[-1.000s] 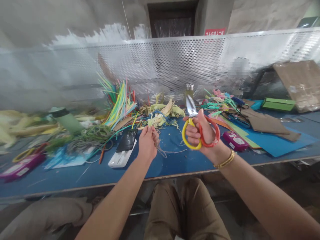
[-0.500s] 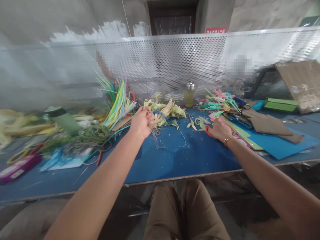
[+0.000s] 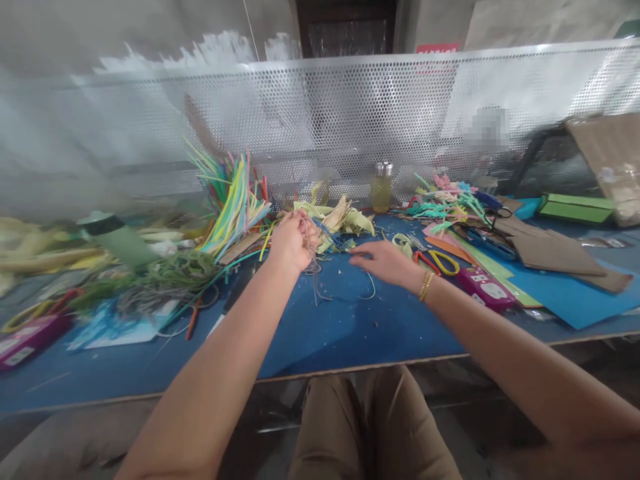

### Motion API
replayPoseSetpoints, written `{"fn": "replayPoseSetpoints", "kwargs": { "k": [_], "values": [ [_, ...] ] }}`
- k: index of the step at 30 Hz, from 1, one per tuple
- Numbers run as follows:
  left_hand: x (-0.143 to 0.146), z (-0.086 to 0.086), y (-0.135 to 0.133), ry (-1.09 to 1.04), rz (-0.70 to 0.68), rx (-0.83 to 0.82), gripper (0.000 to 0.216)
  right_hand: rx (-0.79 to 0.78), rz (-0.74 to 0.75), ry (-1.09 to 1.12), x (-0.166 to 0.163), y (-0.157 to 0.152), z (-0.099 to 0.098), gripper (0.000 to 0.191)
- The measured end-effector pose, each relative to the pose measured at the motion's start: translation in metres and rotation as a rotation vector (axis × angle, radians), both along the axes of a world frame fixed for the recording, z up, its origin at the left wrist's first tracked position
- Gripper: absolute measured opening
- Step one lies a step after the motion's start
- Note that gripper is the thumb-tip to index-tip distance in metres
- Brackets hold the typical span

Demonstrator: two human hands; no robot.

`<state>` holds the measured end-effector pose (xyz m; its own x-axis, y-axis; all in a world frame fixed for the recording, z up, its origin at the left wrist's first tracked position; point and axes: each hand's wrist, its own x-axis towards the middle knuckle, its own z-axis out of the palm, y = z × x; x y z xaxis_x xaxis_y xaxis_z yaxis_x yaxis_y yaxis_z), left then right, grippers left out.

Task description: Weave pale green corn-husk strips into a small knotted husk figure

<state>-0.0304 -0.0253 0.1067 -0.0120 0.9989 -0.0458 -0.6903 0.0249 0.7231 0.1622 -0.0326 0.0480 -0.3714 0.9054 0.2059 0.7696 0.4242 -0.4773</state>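
Note:
My left hand (image 3: 295,241) is closed around thin grey string (image 3: 316,283), whose loose ends dangle onto the blue tabletop (image 3: 345,333). Just beyond its fingers lies a bundle of pale corn husks (image 3: 345,217) with blue string (image 3: 324,233) across it; whether the hand also grips the husks is hidden. My right hand (image 3: 385,260) is over the table in front of the husks, fingers stretched toward the left hand and holding nothing visible. To its right, scissors (image 3: 444,263) with red and yellow handles lie on the table beside a purple box (image 3: 485,288).
Coloured pipe cleaners (image 3: 233,207) stand at back left. A green bottle (image 3: 119,240) and tangled green and grey yarn (image 3: 170,277) are at left. A glass jar (image 3: 381,188) stands by the perforated metal panel (image 3: 350,120). Coloured paper (image 3: 575,293) and cardboard (image 3: 555,253) lie right.
My right hand has let go of the scissors, leaving them on the table, and moved left toward my left hand. My left hand keeps hold of the grey string.

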Motion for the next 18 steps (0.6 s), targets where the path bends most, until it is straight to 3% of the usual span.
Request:
{"fn": "replayPoseSetpoints", "kwargs": {
  "k": [3,6,11,16,18],
  "values": [
    [0.002,0.001,0.000,-0.023,0.001,0.005,0.026,-0.349,0.239,0.389,-0.055,-0.004,-0.012,0.032],
    [-0.005,0.003,0.004,-0.044,0.030,-0.001,0.028,-0.390,0.251,0.439,-0.071,0.001,-0.019,0.019],
    [-0.034,0.004,0.024,-0.110,0.095,-0.072,0.033,-0.320,0.196,0.300,-0.014,0.018,-0.009,0.025],
    [-0.048,-0.011,0.049,-0.131,0.119,-0.153,0.034,-0.099,0.033,-0.057,0.056,0.042,0.010,0.024],
    [-0.047,-0.019,0.058,-0.076,0.117,-0.167,0.032,-0.016,-0.119,-0.283,0.077,0.053,0.017,0.018]
  ]
}}
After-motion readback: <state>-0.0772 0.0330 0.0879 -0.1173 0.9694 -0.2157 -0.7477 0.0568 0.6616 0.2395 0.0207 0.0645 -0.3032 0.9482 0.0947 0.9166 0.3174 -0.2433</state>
